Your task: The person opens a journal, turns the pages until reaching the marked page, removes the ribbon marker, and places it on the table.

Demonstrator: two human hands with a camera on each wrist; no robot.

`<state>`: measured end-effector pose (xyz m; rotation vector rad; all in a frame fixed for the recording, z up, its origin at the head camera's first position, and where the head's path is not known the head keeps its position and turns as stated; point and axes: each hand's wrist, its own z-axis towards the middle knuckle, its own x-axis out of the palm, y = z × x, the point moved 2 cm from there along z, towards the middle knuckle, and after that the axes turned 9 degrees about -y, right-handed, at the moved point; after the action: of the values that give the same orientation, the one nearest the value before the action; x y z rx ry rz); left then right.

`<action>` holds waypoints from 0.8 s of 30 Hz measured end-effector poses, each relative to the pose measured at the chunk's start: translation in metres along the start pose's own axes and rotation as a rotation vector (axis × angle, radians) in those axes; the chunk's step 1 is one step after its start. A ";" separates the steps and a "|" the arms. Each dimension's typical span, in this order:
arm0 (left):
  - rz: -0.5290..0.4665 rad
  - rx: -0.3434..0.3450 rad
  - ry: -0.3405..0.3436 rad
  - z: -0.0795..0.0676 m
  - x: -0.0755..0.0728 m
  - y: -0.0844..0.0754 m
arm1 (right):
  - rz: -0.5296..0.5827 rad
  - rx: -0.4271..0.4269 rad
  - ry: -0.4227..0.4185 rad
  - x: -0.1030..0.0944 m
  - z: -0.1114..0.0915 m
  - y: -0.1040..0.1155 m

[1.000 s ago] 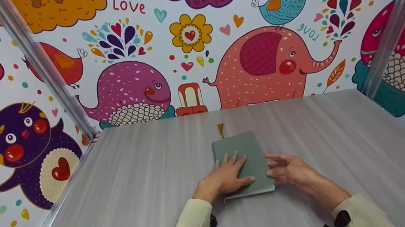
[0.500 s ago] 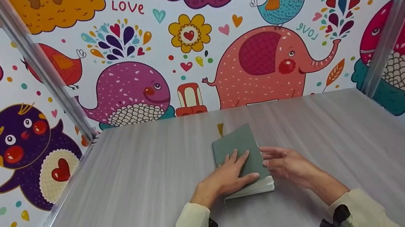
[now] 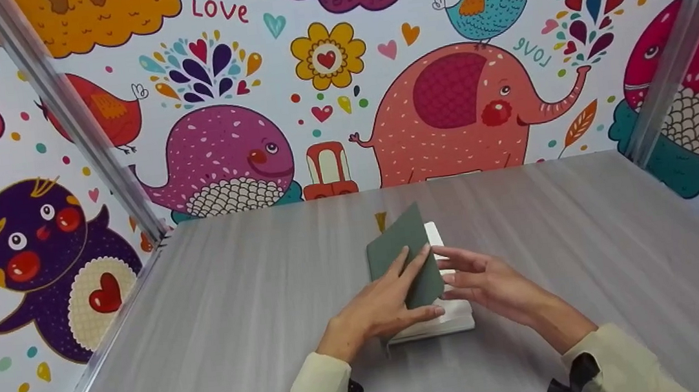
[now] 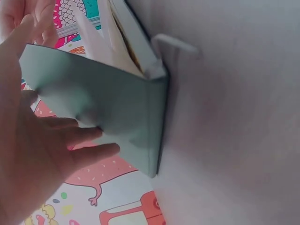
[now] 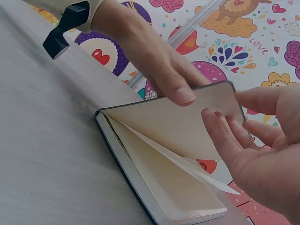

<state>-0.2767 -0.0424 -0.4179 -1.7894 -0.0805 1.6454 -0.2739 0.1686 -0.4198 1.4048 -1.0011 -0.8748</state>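
Observation:
A grey-green hardcover notebook (image 3: 388, 257) lies on the table with its front cover raised at a slant, and its cream pages (image 5: 173, 183) show beneath. My left hand (image 3: 374, 310) lies along the cover's outer face with fingers straight and spread. Its thumb reaches past the cover's near edge onto the inner side, as the right wrist view shows. At the cover's free edge is my right hand (image 3: 495, 281), fingertips touching the edge and the inner face, fingers lightly bent. One loose leaf (image 5: 187, 168) stands partly lifted between cover and page block.
A gold tassel (image 3: 381, 220) sticks out beyond the notebook's far end. The grey wood-grain table (image 3: 256, 297) extends around it. A cartoon-printed wall (image 3: 334, 113) rises behind, with metal posts (image 3: 75, 121) at the corners. Each wrist wears a black strap mount (image 3: 570, 380).
The notebook's cover has gone from closed to raised, swinging leftward and uncovering pages. My right hand has moved left and slightly up with its edge, while my left hand stays against the cover.

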 end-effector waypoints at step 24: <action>0.119 0.195 -0.169 -0.010 -0.027 0.006 | -0.337 -0.137 -0.051 -0.001 -0.001 -0.013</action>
<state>-0.2757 -0.0646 -0.3986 -1.5326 0.1092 1.8207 -0.2720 0.1698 -0.4328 1.4614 -0.7363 -1.2085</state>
